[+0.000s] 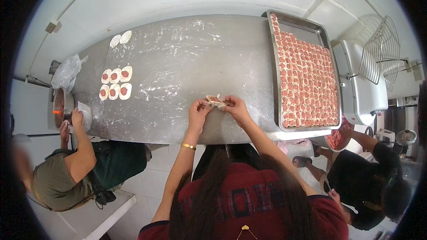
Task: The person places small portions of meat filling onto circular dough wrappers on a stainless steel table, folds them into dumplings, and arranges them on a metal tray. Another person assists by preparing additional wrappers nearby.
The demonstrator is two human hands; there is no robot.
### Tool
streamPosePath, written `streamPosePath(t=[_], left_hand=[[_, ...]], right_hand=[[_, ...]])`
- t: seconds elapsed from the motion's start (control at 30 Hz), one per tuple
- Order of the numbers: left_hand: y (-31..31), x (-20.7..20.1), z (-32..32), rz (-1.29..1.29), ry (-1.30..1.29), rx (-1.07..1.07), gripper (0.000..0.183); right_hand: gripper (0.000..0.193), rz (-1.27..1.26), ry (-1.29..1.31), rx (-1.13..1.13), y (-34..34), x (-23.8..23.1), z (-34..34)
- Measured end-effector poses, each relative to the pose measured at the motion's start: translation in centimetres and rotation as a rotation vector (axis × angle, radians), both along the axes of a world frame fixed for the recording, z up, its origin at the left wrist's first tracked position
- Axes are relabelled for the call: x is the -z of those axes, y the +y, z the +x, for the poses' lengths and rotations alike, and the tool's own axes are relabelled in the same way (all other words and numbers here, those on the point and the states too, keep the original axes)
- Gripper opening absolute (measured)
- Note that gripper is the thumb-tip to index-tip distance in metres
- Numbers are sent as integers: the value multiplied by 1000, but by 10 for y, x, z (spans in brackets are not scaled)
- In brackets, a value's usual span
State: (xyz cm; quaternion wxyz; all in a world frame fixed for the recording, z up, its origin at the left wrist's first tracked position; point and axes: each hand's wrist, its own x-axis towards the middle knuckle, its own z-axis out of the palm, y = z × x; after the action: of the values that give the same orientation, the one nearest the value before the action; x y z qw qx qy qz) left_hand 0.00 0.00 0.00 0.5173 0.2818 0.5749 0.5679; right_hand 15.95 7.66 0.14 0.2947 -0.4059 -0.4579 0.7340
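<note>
Between both hands, just above the near part of the metal table, is a dumpling wrapper with pinkish meat filling (214, 99). My left hand (198, 112) pinches its left end, fingers closed on the dough. The right end is gripped by my right hand (236, 109), thumb and fingers pressed together on it. The wrapper is partly folded, with the filling showing along the top. On the left part of the table, several flat round wrappers with meat (114, 75) lie in two rows. Two plain wrappers (121, 38) overlap farther back.
A large metal tray (277, 71) of filled dumplings in tight rows stands at right, beside a white machine (356, 80). At left are a plastic bag (69, 72) and a metal pot (69, 102). Co-workers are at both sides; the right one reaches to a bowl of meat (338, 140).
</note>
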Motion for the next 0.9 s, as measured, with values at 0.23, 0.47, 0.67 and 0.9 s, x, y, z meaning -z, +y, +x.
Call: streamPosePath(t=[0.23,0.47,0.67,0.9], left_hand=[[-5,-16,22,-40,27,-27,17],[-5,-9,35,108,528,14,11],[-1,-10,44,-51,528,97,33],[-1,-5,47,21,628,127,37]], right_hand=[[30,308,-423,-63,8,0,15],[31,510,-418,-178,-1,-24,27],[22,625,-546,-152,-1,-16,24],[27,808,-546,-140,-1,-20,29]])
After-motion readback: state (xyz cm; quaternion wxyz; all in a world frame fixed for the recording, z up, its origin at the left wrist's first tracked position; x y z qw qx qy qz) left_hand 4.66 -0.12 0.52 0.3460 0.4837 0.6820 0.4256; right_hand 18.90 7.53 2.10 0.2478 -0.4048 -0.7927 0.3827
